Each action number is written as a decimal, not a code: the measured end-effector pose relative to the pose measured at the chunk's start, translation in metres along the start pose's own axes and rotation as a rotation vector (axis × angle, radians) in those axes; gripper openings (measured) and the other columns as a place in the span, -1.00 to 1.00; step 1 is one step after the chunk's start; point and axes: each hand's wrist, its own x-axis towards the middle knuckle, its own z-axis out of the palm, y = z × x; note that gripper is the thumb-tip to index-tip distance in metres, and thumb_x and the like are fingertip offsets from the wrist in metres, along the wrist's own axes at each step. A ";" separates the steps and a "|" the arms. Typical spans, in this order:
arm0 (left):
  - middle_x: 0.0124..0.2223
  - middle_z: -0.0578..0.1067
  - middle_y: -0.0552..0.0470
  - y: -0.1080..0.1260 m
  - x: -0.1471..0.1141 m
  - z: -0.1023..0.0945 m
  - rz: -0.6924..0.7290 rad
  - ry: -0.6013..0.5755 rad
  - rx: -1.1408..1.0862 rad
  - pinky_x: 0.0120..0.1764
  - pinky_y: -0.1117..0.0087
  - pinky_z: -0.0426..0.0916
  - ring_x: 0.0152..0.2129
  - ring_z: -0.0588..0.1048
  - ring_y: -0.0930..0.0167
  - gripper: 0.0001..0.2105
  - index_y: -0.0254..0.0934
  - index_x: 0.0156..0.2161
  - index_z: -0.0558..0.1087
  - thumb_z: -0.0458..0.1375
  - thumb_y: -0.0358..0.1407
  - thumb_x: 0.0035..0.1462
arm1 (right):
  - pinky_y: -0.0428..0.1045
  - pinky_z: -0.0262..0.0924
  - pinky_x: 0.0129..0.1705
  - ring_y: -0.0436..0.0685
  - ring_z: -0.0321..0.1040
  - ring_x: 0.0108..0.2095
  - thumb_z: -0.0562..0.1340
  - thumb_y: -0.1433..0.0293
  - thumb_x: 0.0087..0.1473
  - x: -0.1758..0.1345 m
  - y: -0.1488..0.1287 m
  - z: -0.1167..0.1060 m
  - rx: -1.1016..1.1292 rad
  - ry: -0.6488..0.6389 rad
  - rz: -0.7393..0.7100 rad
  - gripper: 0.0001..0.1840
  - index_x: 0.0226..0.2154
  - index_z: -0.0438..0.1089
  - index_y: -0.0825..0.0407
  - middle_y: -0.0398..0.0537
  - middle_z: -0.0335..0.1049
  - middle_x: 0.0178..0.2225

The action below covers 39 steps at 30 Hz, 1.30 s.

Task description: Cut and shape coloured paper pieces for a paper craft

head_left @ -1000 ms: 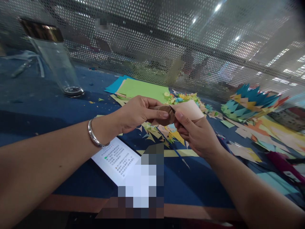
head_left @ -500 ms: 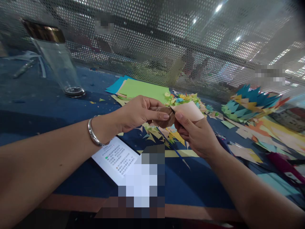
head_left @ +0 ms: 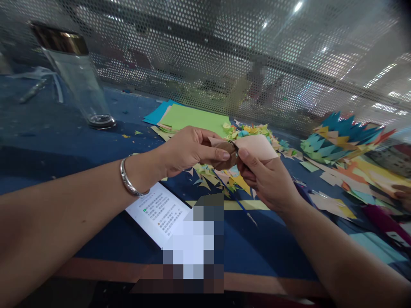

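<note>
My left hand (head_left: 188,152), with a silver bangle (head_left: 127,177) at the wrist, pinches a pale pink sheet of paper (head_left: 259,147) between thumb and fingers. My right hand (head_left: 268,179) grips the same paper from the other side, its thumb on top. Between the two sets of fingertips the paper is bent, with a shaded side and a narrow dark line; whether that line is a fold, a gap or a tool, I cannot tell. Both hands are raised above a heap of small coloured paper scraps (head_left: 205,175).
A lit tablet (head_left: 160,214) lies below my left wrist. Green paper sheets (head_left: 195,119) and a glass bottle (head_left: 80,81) stand behind. To the right are a spiky paper crown (head_left: 340,141), a purple object (head_left: 385,222) and another person's hand (head_left: 403,192). A thin blue stick (head_left: 239,201) lies in front.
A pale flap of the paper now shows beside my left fingertips, and the paper's angle has shifted slightly. Another person's hand has come in at the right edge. My hands hardly moved.
</note>
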 end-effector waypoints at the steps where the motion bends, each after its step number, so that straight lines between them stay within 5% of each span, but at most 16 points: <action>1: -0.48 0.46 0.09 0.001 0.000 0.000 0.012 -0.018 0.008 -0.40 0.47 0.28 -0.52 0.38 0.53 -0.91 -0.35 -0.43 0.56 0.36 -0.38 0.03 | -0.12 -0.35 -0.66 -0.15 -0.18 -0.68 0.35 0.08 0.13 0.000 -0.001 0.000 -0.012 -0.001 0.008 -0.57 -0.52 0.36 0.07 -0.28 0.01 -0.67; 7: -0.48 0.46 0.06 0.001 0.000 0.000 0.030 -0.045 0.052 -0.39 0.43 0.25 -0.52 0.37 0.51 -0.89 -0.34 -0.46 0.56 0.33 -0.38 0.07 | -0.12 -0.35 -0.66 -0.12 -0.18 -0.65 0.35 0.05 0.12 0.002 -0.001 -0.002 0.053 0.008 0.030 -0.56 -0.53 0.38 0.05 -0.26 -0.03 -0.65; 12: -0.46 0.46 0.07 -0.002 0.001 -0.003 0.033 0.103 0.139 -0.46 0.45 0.17 -0.54 0.35 0.53 -0.94 -0.34 -0.38 0.58 0.31 -0.38 0.08 | -0.12 -0.40 -0.69 -0.13 -0.22 -0.67 0.32 -0.02 0.11 0.007 0.000 -0.008 0.146 -0.020 0.107 -0.52 -0.50 0.38 0.04 -0.25 -0.01 -0.62; 19: -0.31 0.57 -0.03 -0.006 0.004 -0.001 0.133 0.192 0.078 -0.28 0.44 0.37 -0.37 0.53 0.46 -0.80 -0.38 -0.13 0.53 0.30 -0.43 0.09 | -0.13 -0.40 -0.66 -0.15 -0.25 -0.66 0.33 0.04 0.13 0.004 0.000 -0.005 0.059 -0.087 0.098 -0.58 -0.44 0.38 0.06 -0.32 -0.08 -0.63; 26: -0.33 0.60 0.03 -0.005 0.000 0.003 0.087 -0.040 0.038 -0.21 0.31 0.48 -0.36 0.61 0.38 -0.56 -0.25 0.07 0.29 0.28 -0.47 0.10 | -0.11 -0.37 -0.66 -0.16 -0.19 -0.63 0.42 0.23 0.09 0.002 0.003 -0.006 0.033 -0.049 0.018 -0.72 -0.38 0.39 0.05 -0.29 0.02 -0.56; 32: -0.37 0.58 0.07 -0.008 -0.001 0.002 0.069 -0.048 0.047 -0.18 0.30 0.48 -0.37 0.61 0.39 -0.57 -0.22 0.01 0.24 0.29 -0.48 0.09 | -0.10 -0.39 -0.65 -0.18 -0.18 -0.66 0.44 0.28 0.06 0.002 0.003 -0.006 0.031 -0.071 0.001 -0.76 -0.34 0.44 0.05 -0.29 0.06 -0.56; 39: -0.39 0.56 0.06 -0.004 -0.001 0.003 -0.026 0.000 0.037 -0.29 0.47 0.38 -0.42 0.54 0.48 -0.78 -0.33 -0.25 0.44 0.37 -0.40 0.01 | -0.10 -0.33 -0.64 -0.16 -0.15 -0.63 0.42 0.32 0.09 0.002 0.006 -0.004 0.058 -0.017 -0.073 -0.80 -0.38 0.41 0.03 -0.28 0.07 -0.55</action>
